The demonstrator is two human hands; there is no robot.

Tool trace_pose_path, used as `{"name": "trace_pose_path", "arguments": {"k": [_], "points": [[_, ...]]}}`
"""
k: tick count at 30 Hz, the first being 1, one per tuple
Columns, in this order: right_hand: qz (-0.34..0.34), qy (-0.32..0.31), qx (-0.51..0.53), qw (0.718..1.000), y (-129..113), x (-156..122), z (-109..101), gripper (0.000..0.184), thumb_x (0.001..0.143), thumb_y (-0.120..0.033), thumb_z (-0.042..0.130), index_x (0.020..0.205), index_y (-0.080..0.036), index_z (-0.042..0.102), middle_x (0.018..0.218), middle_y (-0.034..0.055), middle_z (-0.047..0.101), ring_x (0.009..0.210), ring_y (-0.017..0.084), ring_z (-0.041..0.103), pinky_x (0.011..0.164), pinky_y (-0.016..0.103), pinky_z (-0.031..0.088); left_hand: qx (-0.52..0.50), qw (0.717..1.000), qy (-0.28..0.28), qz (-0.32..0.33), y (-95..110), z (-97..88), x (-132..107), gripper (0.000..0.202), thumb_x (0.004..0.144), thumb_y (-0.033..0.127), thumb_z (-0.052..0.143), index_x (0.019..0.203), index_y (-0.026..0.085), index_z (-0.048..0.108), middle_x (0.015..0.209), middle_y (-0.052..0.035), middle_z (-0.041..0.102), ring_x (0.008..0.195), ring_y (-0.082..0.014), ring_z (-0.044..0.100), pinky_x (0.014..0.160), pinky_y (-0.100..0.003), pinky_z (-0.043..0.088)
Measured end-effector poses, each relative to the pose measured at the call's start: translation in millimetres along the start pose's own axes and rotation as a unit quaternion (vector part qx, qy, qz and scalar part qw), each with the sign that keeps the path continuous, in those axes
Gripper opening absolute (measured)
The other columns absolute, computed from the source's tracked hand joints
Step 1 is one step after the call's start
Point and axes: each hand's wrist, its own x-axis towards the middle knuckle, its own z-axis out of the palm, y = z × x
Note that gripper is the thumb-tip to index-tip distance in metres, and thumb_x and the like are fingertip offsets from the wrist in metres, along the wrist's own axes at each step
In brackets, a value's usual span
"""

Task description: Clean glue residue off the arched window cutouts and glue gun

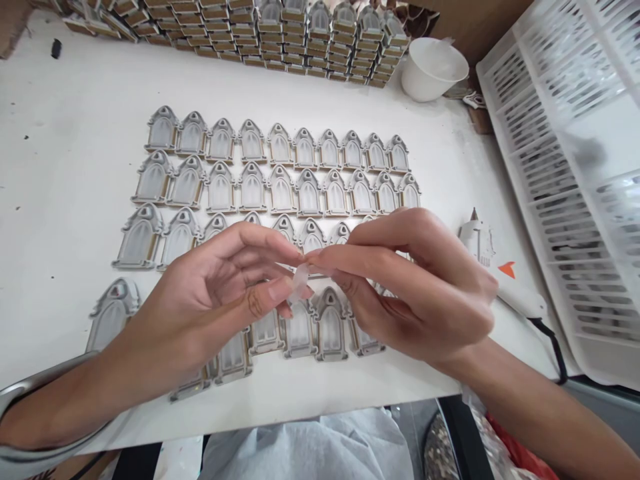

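Near the middle of the view, my left hand (215,300) pinches a small translucent whitish strip (300,281) between thumb and fingers. The fingertips of my right hand (415,283) are pressed together and meet the left fingertips at the strip's upper end. Whether the right fingers also grip the strip is hard to see, as they cover that end. Below and behind both hands, rows of small grey arch-shaped frames (253,187) with pale centres and brownish edges lie on the white table (65,167). My hands hide part of the lower rows.
Stacks of similar arched pieces (295,37) stand along the back. A white cup (434,70) is at the back right. On the right lie a white glue gun (477,240) with a black cord and a white slatted plastic basket (560,167).
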Motion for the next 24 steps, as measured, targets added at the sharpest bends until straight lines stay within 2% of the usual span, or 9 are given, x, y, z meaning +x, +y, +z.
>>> {"name": "trace_pose_path", "arguments": {"k": [7,11,15,17,21,24], "points": [[-0.001,0.007,-0.025,1.0,-2.0,-0.2,2.6,0.036,0.099,0.007,0.075,0.109,-0.026,0.084,0.091,-0.001,0.08,0.07,0.015,0.066,0.057,0.035,0.056,-0.012,1.0,0.004,-0.012,-1.5,-0.1,-1.1,0.019,0.106,0.045,0.089,0.122,0.036,0.083,0.113,-0.0001,0.09,0.084,-0.0198,0.085,0.077,-0.025,0.073],[0.006,0.016,-0.031,0.999,-3.4,-1.5,5.2,0.033,0.097,0.007,0.078,0.107,-0.024,0.085,0.09,0.0004,0.077,0.071,0.016,0.066,0.057,0.035,0.054,-0.019,1.0,-0.003,-0.014,-2.4,-0.4,-1.9,0.019,0.107,0.044,0.088,0.124,0.039,0.084,0.113,0.0015,0.087,0.091,-0.0205,0.087,0.081,-0.025,0.074],[0.013,0.012,-0.032,0.999,-3.3,-0.5,4.6,0.026,0.102,0.001,0.076,0.106,-0.024,0.084,0.092,0.0029,0.076,0.071,0.017,0.065,0.058,0.036,0.056,-0.018,1.0,-0.006,-0.01,-1.8,-0.7,-1.5,0.016,0.107,0.043,0.088,0.122,0.039,0.084,0.109,0.0032,0.086,0.085,-0.0158,0.085,0.08,-0.02,0.071],[0.012,0.012,-0.027,1.0,-2.2,0.5,3.8,0.021,0.103,-0.001,0.079,0.107,-0.02,0.085,0.094,0.0052,0.077,0.073,0.018,0.067,0.06,0.036,0.058,-0.017,1.0,-0.006,-0.006,-1.7,-0.9,-1.1,0.016,0.107,0.043,0.088,0.122,0.038,0.084,0.107,0.0027,0.085,0.085,-0.0162,0.084,0.08,-0.021,0.071],[0.003,0.003,-0.033,0.999,0.7,0.6,3.2,0.027,0.097,0.004,0.081,0.113,-0.016,0.088,0.094,0.0057,0.077,0.074,0.018,0.067,0.059,0.035,0.057,-0.017,1.0,-0.004,-0.005,-2.3,-1.2,-0.6,0.018,0.107,0.043,0.088,0.123,0.036,0.083,0.11,-0.0001,0.087,0.086,-0.02,0.084,0.081,-0.028,0.074],[0.0,-0.002,-0.044,0.999,1.1,-0.6,3.4,0.027,0.099,0.001,0.081,0.114,-0.02,0.087,0.093,0.0031,0.077,0.071,0.016,0.066,0.058,0.034,0.056,-0.039,0.999,-0.003,-0.012,-1.3,-0.8,-0.1,0.017,0.107,0.041,0.089,0.122,0.036,0.085,0.111,0.0004,0.087,0.086,-0.0198,0.086,0.076,-0.025,0.073]]}}
